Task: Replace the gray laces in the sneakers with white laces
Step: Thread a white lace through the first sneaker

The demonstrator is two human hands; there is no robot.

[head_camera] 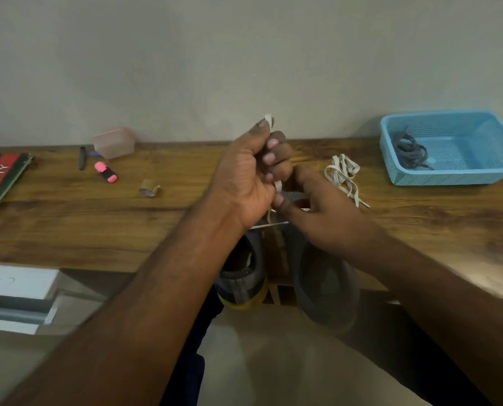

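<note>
- Sneakers: two gray ones, heels toward the camera, at the near table [420, 230] edge; left sneaker [241, 273], right sneaker [326, 288].
- Left hand [244, 183]: fist curled round a white lace [277, 185], pulling it up above the sneakers.
- Right hand [317, 215]: fingers pinching the same lace at the right sneaker's tongue.
- Spare lace [344, 174]: loose on the table.
- Gray laces [411, 155]: in the blue basket [449, 177].

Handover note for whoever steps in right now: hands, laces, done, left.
Left hand: grips the white lace, pulling it up.
Right hand: fingers on the right sneaker near its eyelets; grip unclear.
Left sneaker stands beside it at the table edge.
Done: gray laces lie in the blue basket.
Left: finish this lacing; spare white lace lies on the table.
</note>
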